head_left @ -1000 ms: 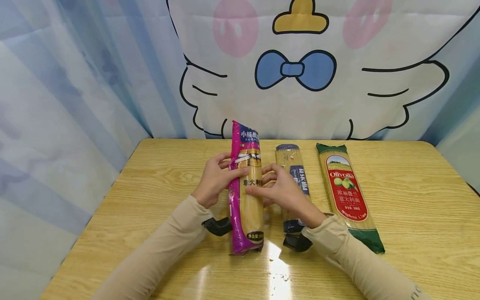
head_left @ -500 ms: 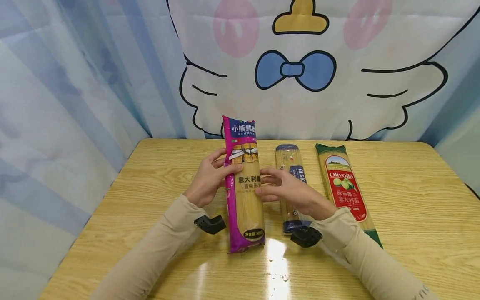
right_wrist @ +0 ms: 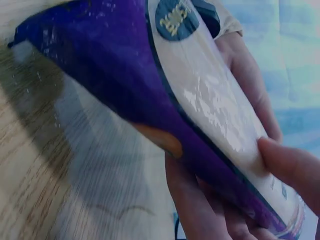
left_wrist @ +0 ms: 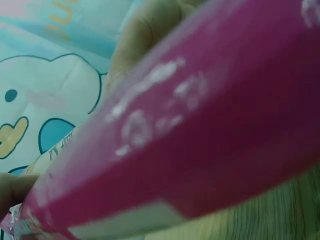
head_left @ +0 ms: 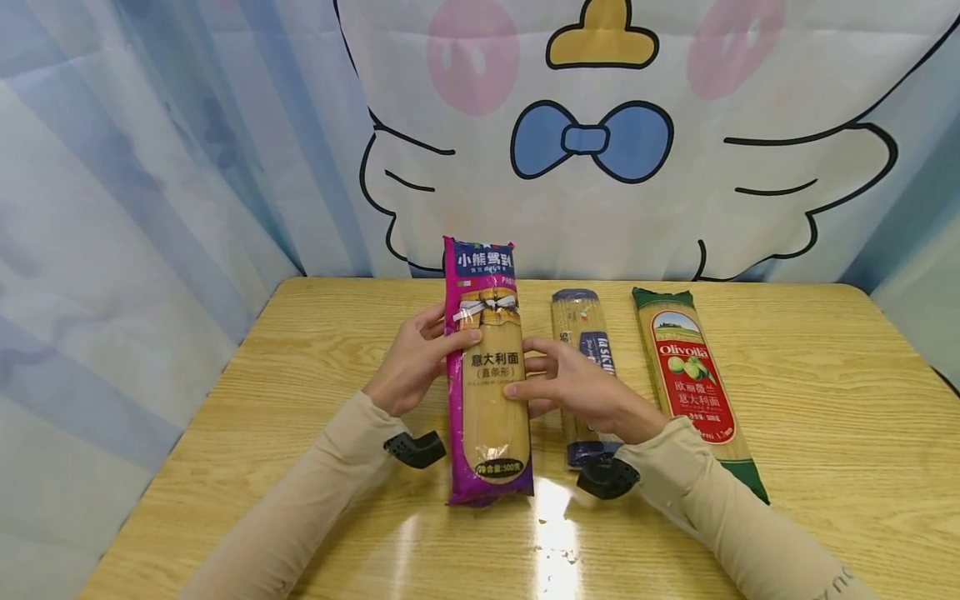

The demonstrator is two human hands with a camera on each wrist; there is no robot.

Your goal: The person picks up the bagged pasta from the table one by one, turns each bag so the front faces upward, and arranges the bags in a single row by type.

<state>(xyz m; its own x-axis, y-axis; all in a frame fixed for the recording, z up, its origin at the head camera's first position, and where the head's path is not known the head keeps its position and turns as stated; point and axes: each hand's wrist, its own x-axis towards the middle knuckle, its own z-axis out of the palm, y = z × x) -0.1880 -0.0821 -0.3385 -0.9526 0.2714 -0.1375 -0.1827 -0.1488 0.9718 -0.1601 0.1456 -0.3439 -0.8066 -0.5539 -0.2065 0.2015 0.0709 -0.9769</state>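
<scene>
A magenta and purple pack of spaghetti (head_left: 491, 425) is held tilted up, its labelled front facing me in the head view. My left hand (head_left: 412, 362) grips its left edge, thumb on the front and fingers partly hidden behind. On the other side my right hand (head_left: 577, 387) holds it, with the thumb on the front and the fingers round the edge. Close up in the left wrist view, the pack's magenta side (left_wrist: 215, 115) covers most of the frame. The right wrist view shows the purple lower end (right_wrist: 115, 65) and right-hand fingers underneath.
To the right on the wooden table (head_left: 285, 333) lies a spaghetti pack with dark blue ends (head_left: 576, 318), partly behind my right hand. Farther right lies a green-ended spaghetti pack with a red label (head_left: 693, 375). A printed curtain (head_left: 480, 200) hangs behind the table.
The held pack has turned so its front faces me more fully, and it has shifted slightly left. Both hands keep hold of it; the left has moved a little left with it.
</scene>
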